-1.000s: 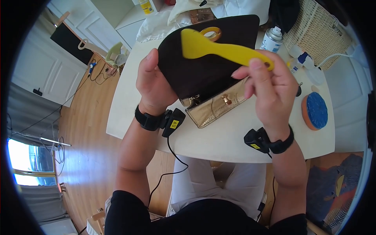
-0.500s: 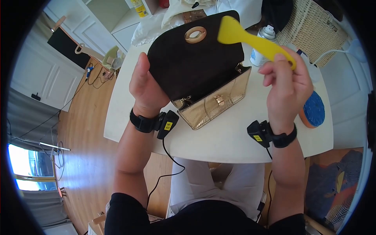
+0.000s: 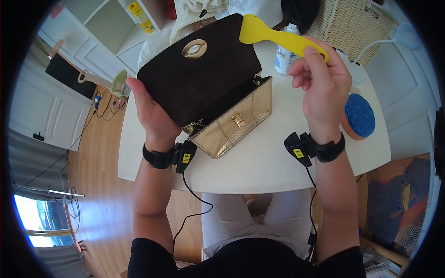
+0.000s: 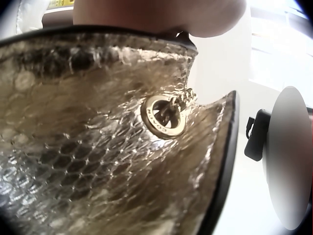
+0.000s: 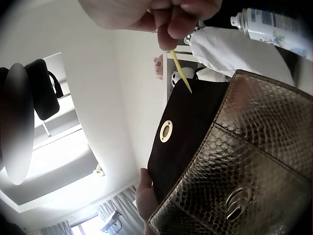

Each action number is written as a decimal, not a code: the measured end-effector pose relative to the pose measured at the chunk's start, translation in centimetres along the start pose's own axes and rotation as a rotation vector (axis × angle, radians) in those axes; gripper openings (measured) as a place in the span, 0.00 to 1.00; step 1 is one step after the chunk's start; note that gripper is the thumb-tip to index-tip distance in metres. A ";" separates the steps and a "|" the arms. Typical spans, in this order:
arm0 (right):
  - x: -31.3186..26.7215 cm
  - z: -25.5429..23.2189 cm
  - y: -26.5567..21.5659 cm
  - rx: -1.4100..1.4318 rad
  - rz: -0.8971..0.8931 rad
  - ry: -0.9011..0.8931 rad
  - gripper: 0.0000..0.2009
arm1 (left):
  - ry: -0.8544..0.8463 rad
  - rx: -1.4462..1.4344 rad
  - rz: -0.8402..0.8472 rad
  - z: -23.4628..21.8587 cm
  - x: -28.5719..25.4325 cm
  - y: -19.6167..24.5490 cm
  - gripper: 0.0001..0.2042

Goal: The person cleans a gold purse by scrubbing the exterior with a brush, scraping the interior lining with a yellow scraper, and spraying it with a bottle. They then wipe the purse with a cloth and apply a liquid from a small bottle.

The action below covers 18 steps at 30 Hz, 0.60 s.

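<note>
A gold snakeskin-textured handbag (image 3: 232,129) stands tilted on the table, its dark-lined flap (image 3: 199,69) raised and leaning back. My left hand (image 3: 155,118) supports the flap from behind at its left edge, thumb straight and off the lining; its other fingers are hidden behind the flap. In the left wrist view a ringed chain eyelet (image 4: 165,116) shows on the bag's side. My right hand (image 3: 327,88) pinches the handle of a yellow plastic scraper (image 3: 278,37) between thumb and fingers. The scraper's wide blade overlaps the flap's upper right corner in the head view.
Behind the scraper stands a white spray can (image 3: 285,60). A round blue-topped sponge (image 3: 359,116) lies on the table's right side. At the back are a woven basket (image 3: 343,28) and white cloth (image 3: 255,11). Cables run down from both wrist cameras.
The scraper first moved right, off the front of the flap, then came back left to the flap's corner. The bag and left hand have shifted left in view.
</note>
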State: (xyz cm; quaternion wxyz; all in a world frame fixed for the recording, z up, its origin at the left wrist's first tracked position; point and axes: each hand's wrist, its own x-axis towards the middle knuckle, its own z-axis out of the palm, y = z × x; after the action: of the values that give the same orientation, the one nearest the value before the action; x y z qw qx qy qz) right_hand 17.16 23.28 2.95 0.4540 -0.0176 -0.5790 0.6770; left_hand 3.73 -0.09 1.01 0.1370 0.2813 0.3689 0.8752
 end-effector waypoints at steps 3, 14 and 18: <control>-0.2 0.1 -0.2 -0.126 -0.182 -0.027 0.11 | 0.045 0.025 -0.007 0.0 0.2 0.1 0.39; -0.8 0.5 0.6 -0.298 -0.444 -0.219 0.08 | 0.097 0.030 -0.032 0.4 0.1 0.3 0.37; -0.7 0.3 0.1 -0.300 -0.495 -0.367 0.06 | 0.126 0.043 -0.049 0.4 0.2 0.4 0.37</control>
State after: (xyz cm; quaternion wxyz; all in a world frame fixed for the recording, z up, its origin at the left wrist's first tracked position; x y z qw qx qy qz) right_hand 17.36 22.64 2.64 0.4852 0.1793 -0.7308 0.4454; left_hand 3.79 0.00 1.58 0.1289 0.2196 0.4024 0.8793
